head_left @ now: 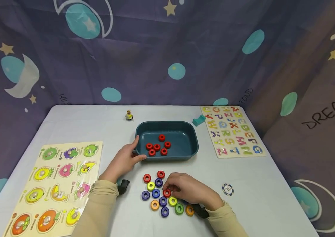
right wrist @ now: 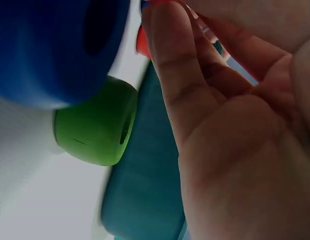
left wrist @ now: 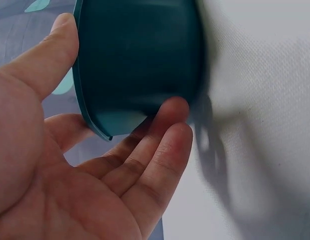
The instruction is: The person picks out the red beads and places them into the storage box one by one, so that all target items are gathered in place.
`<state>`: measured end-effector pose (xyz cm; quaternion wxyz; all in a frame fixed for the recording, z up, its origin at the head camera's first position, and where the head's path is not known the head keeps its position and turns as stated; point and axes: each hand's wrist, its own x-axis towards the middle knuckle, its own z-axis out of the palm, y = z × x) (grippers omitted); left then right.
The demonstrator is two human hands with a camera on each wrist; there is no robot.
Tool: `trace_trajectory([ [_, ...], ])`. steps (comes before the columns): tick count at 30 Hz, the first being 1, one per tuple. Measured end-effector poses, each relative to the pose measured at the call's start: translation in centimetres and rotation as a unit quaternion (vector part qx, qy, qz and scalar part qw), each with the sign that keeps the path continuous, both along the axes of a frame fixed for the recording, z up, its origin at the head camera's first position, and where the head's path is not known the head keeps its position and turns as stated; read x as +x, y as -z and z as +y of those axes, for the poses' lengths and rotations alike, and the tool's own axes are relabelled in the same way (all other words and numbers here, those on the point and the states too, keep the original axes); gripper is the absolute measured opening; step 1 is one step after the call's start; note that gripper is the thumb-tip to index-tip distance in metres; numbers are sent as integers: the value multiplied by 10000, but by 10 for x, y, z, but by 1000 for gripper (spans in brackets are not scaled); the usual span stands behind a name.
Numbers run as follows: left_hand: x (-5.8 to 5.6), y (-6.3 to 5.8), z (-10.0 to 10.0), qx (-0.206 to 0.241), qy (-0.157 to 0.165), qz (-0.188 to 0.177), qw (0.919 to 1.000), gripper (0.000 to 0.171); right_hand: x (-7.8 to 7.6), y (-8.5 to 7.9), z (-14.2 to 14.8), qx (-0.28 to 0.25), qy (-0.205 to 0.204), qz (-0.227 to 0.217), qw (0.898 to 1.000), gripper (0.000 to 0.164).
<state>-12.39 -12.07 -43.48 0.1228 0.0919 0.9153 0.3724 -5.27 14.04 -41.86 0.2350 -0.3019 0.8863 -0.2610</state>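
Note:
Near the middle of the table is a dark teal plastic basin (head_left: 185, 144) with several red rings (head_left: 156, 147) inside. My left hand (head_left: 123, 163) holds its left end, thumb and fingers spread around the corner; the left wrist view shows them against the basin's outer wall (left wrist: 139, 60). My right hand (head_left: 188, 189) pinches a red ring (head_left: 167, 193) among loose rings in front of the basin. These include a yellow ring (head_left: 151, 186), a blue ring (head_left: 156, 193), an orange ring (head_left: 154, 205) and a green ring (head_left: 179, 209). The pinched ring is mostly hidden in the right wrist view.
At left lies a fruit puzzle board (head_left: 47, 181); an alphabet board (head_left: 232, 131) is at back right, beside a small teal block (head_left: 198, 120). A small figurine (head_left: 129, 115) stands behind the basin. A poker chip (head_left: 228, 189) lies right of my right hand.

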Motion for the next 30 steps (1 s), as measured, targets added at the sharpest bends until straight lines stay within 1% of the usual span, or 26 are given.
trace_trajectory([
  [3, 0, 0, -1, -4, -3, 24, 10000, 90, 0, 2, -1, 92, -101, 90, 9999, 24],
  [8, -1, 1, -1, -40, 23, 51, 10000, 91, 0, 3, -3, 217, -122, 106, 9996, 27],
  [14, -1, 2, -2, 20, 1, 7, 10000, 91, 1, 3, -6, 409, 34, 180, 9990, 21],
  [17, 0, 3, -2, 7, -4, 24, 10000, 91, 1, 0, -5, 311, 176, 237, 9991, 21],
  [20, 0, 4, -3, -28, 3, 73, 10000, 90, -3, -7, 0, 22, 500, 472, 9976, 24],
  [22, -1, 4, -3, -36, 17, 94, 9999, 90, -9, -14, 5, -255, 881, 732, 9931, 26],
  [23, -1, 4, -3, -39, 18, 95, 9999, 90, -13, -18, 8, -384, 1089, 901, 9892, 27],
  [25, -1, 4, -3, -44, 18, 81, 10000, 91, -24, -24, 13, -540, 1523, 1268, 9787, 28],
  [27, -1, 4, -3, -35, 18, 63, 10000, 91, -38, -28, 18, -570, 1874, 1546, 9684, 27],
  [29, -1, 4, -3, -36, 19, 62, 10000, 91, -53, -29, 20, -425, 2078, 1701, 9623, 26],
  [30, -1, 4, -3, -26, 18, 61, 10000, 91, -60, -29, 21, -297, 2136, 1706, 9614, 25],
])
